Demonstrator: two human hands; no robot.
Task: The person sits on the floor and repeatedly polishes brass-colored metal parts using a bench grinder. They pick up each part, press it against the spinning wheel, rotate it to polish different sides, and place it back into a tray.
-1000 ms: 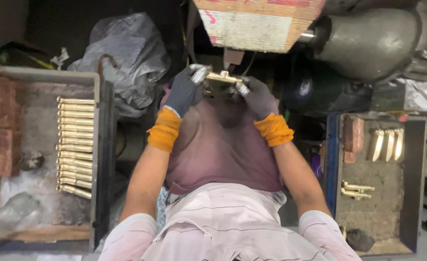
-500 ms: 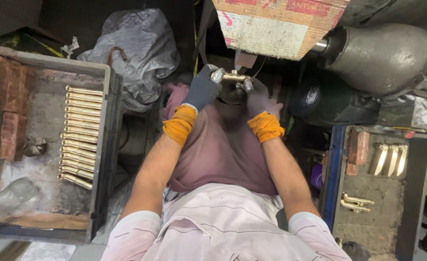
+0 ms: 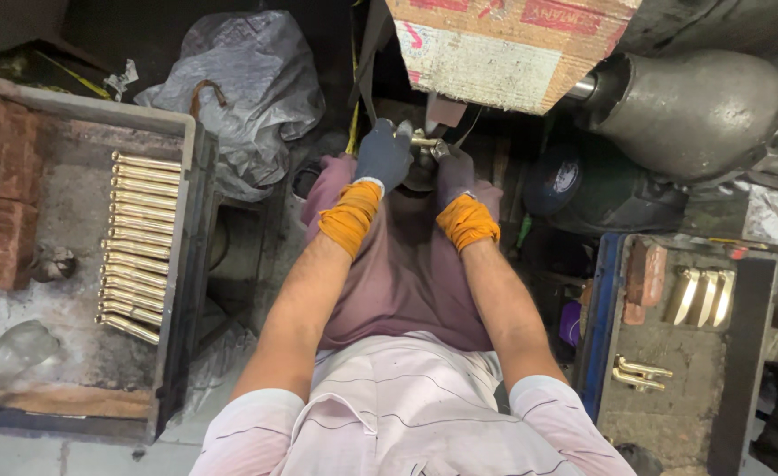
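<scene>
Both gloved hands close on one small brass piece [image 3: 426, 141], held between them just under the cardboard-covered machine head [image 3: 503, 48]. Left hand [image 3: 383, 156], in a dark glove with an orange cuff, wraps its grip around the piece's left end; right hand [image 3: 453, 172], gloved the same way, pinches the right end, so each grip is narrow and shut on the metal. The piece sits level, out past the person's mauve apron [image 3: 398, 264], well apart from both trays.

To the left, a grey tray [image 3: 81, 115] holds a neat column of brass rods [image 3: 138, 238] lying side by side, with red bricks [image 3: 6, 229] along its far wall. To the right, a blue-edged tray [image 3: 596, 326] carries a few curved brass pieces [image 3: 702, 295] and a pair of small brass fittings [image 3: 640, 373]. A large grey motor housing [image 3: 697, 110] sits at the upper right, and a crumpled grey plastic bag [image 3: 248, 97] lies at the upper left.
</scene>
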